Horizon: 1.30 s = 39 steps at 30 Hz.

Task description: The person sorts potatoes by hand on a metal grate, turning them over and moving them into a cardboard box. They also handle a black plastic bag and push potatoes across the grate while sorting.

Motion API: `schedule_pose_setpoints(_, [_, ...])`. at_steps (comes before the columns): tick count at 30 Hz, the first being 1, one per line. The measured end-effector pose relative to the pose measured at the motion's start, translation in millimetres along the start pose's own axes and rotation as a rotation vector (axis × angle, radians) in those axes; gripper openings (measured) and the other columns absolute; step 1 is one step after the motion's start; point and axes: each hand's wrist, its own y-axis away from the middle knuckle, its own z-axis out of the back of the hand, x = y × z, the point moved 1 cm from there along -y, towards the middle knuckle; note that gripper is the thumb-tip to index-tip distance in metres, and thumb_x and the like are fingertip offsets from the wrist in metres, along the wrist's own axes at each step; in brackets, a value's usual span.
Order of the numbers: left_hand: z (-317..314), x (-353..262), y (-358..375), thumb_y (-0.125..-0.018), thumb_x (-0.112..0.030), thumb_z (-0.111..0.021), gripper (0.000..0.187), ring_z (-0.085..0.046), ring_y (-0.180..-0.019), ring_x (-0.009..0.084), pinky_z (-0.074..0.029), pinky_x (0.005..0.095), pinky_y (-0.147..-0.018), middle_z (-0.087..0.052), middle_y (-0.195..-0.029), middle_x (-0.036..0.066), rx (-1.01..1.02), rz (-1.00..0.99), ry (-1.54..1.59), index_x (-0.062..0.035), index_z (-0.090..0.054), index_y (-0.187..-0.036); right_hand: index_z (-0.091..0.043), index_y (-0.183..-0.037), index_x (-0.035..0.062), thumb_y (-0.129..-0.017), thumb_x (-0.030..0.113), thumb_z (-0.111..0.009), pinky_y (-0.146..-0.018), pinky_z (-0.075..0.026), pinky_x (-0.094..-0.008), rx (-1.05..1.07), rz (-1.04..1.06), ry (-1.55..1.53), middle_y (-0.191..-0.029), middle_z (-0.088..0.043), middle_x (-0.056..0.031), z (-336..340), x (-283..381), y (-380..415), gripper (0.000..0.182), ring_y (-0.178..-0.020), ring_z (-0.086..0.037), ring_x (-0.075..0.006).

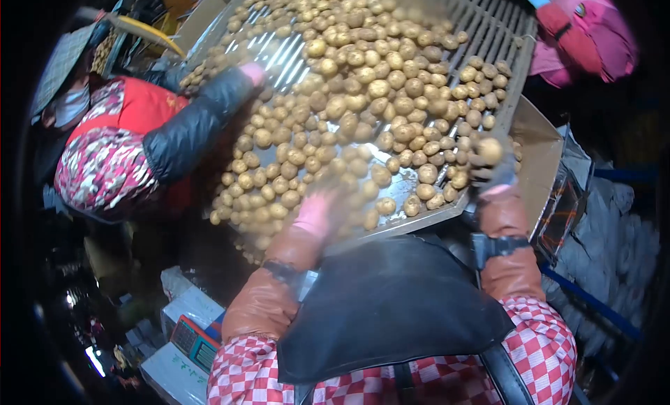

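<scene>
Many potatoes [380, 87] are spread over a slatted metal sorting table [481, 18]. My left hand [326, 206], in a pink-cuffed glove, is among the potatoes near the table's front edge. Motion smears its fingers, and whether it holds anything is hidden. At the table's right front corner, my right hand [497, 170] wears a greyish glove with a pink cuff. It has a single potato [490, 151] in its fingers, raised above the rim. Bare shiny metal [399, 189] shows between the potatoes between my two hands.
A co-worker in a red vest [150, 101] reaches over the table from the left. Another person in pink [593, 35] stands at the far right. A cardboard box [537, 143] sits beside the right rim. White boxes [192, 307] and a scale [194, 343] are at lower left.
</scene>
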Motion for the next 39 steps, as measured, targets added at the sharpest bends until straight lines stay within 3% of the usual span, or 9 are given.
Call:
schedule_pose_setpoints(4, [30, -14, 17, -0.075, -0.012, -0.065, 0.021, -0.062, -0.098, 0.0369, -0.05, 0.047, -0.085, -0.065, -0.103, 0.014, -0.152, 0.007, 0.004, -0.011, -0.066, -0.096, -0.047, -0.142, 0.0031, -0.098, 0.04, -0.055, -0.077, -0.056, -0.0293, -0.062, 0.389, -0.201, -0.13, -0.06, -0.0136, 87, 59, 22, 0.058, -0.112, -0.06, -0.0247])
schedule_pose_setpoints(8, [12, -6, 33, -0.078, -0.018, -0.067, 0.034, -0.06, -0.107, 0.0364, -0.048, 0.0471, -0.093, -0.064, -0.114, 0.015, 0.078, 0.161, 0.131, -0.0148, -0.067, -0.112, -0.047, -0.141, 0.0006, -0.101, 0.036, -0.051, -0.077, -0.055, -0.0323, 0.393, -0.134, -0.485, -0.131, -0.06, -0.014, 37, 30, 27, 0.054, -0.112, -0.059, -0.0251])
schedule_pose_setpoints(12, [8, 5, 22, -0.077, -0.027, -0.073, 0.043, -0.059, -0.113, 0.0353, -0.047, 0.0469, -0.097, -0.063, -0.122, 0.017, 0.107, 0.061, -0.046, -0.0173, -0.067, -0.119, -0.05, -0.138, 0.0095, -0.105, 0.025, -0.045, -0.066, -0.056, -0.0362, 0.115, -0.122, -0.007, -0.118, -0.063, -0.0126, -56, -49, 23, 0.037, -0.099, -0.065, -0.0266])
schedule_pose_setpoints(13, [-9, 34, 42, -0.076, -0.035, -0.075, 0.049, -0.056, -0.118, 0.0336, -0.045, 0.0454, -0.101, -0.061, -0.126, 0.013, -0.205, -0.019, -0.065, -0.0202, -0.065, -0.121, -0.05, -0.138, 0.0094, -0.104, 0.025, -0.049, -0.064, -0.054, -0.0329, 0.237, -0.148, 0.243, -0.117, -0.063, -0.0116, -81, -55, 31, 0.038, -0.096, -0.065, -0.0242])
schedule_pose_setpoints(22, [-10, 106, 146, -0.072, -0.012, -0.068, 0.058, -0.051, -0.126, 0.0305, -0.036, 0.0502, -0.109, -0.058, -0.133, 0.01, -0.109, 0.744, -0.19, -0.024, -0.062, -0.128, -0.061, -0.124, 0.0083, -0.094, 0.029, -0.066, -0.069, -0.053, -0.0309, 0.456, -0.19, 1.051, -0.102, -0.067, -0.0061, -116, -76, 21, 0.037, -0.081, -0.062, -0.0174])
schedule_pose_setpoints(25, [14, 63, 108, -0.07, -0.008, -0.066, 0.049, -0.059, -0.111, 0.0298, -0.045, 0.0469, -0.097, -0.064, -0.119, 0.01, -0.197, 0.648, -0.148, -0.0199, -0.067, -0.118, -0.063, -0.118, 0.0068, -0.095, 0.025, -0.066, -0.067, -0.053, -0.0303, 0.318, -0.347, 1.421, -0.091, -0.068, -0.0077, -173, -88, 50, 0.03, -0.079, -0.062, -0.0151])
schedule_pose_setpoints(28, [-7, 41, 87, -0.07, -0.01, -0.07, 0.036, -0.062, -0.109, 0.0325, -0.049, 0.0447, -0.094, -0.069, -0.108, 0.012, -0.143, 0.33, -0.121, -0.0149, -0.072, -0.106, -0.063, -0.119, 0.0083, -0.09, 0.033, -0.072, -0.079, -0.054, -0.0371, 0.508, 0.11, 2.043, -0.098, -0.069, -0.0184, -161, -148, 45, 0.039, -0.086, -0.067, -0.0291])
schedule_pose_setpoints(35, [36, 56, 99, -0.065, -0.017, -0.077, 0.037, -0.065, -0.094, 0.0334, -0.054, 0.0447, -0.081, -0.069, -0.094, 0.012, -0.367, 0.649, -0.139, -0.0155, -0.074, -0.101, -0.067, -0.111, 0.0052, -0.094, 0.023, -0.068, -0.08, -0.053, -0.0308, 1.193, 0.424, 1.777, -0.099, -0.07, -0.0077, -222, -140, 65, 0.025, -0.089, -0.065, -0.0177])
schedule_pose_setpoints(39, [10, 73, 51, -0.073, -0.016, -0.071, 0.046, -0.064, -0.096, 0.0357, -0.053, 0.046, -0.078, -0.065, -0.098, 0.015, -0.257, 0.448, -0.154, -0.015, -0.065, -0.118, -0.066, -0.115, 0.004, -0.096, 0.019, -0.064, -0.07, -0.052, -0.0276, 1.048, 0.294, 1.792, -0.094, -0.068, -0.0038, -220, -130, 64, 0.024, -0.077, -0.061, -0.0117])
